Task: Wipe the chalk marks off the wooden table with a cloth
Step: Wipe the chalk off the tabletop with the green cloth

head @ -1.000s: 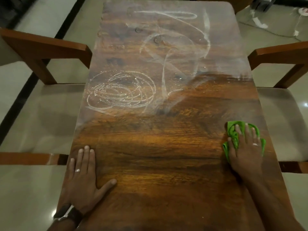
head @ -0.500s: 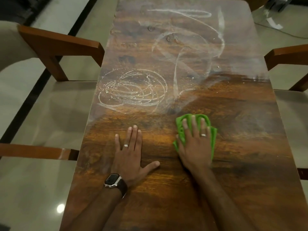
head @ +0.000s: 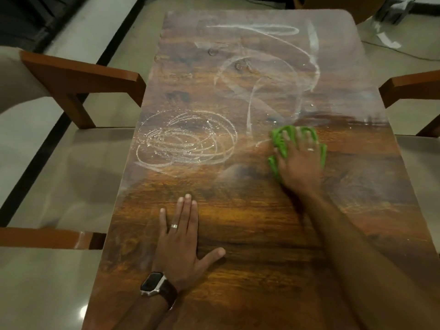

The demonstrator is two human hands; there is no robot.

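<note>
Now green cloth flat beneath right hand.

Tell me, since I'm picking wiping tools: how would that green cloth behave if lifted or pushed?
Probably floppy: the green cloth bunches in folds around the right hand. Likely light, and it seems to slide easily on the glossy wooden table.

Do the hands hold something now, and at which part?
Right hand presses flat on the middle of the green cloth; left hand lies flat on the table.
</note>
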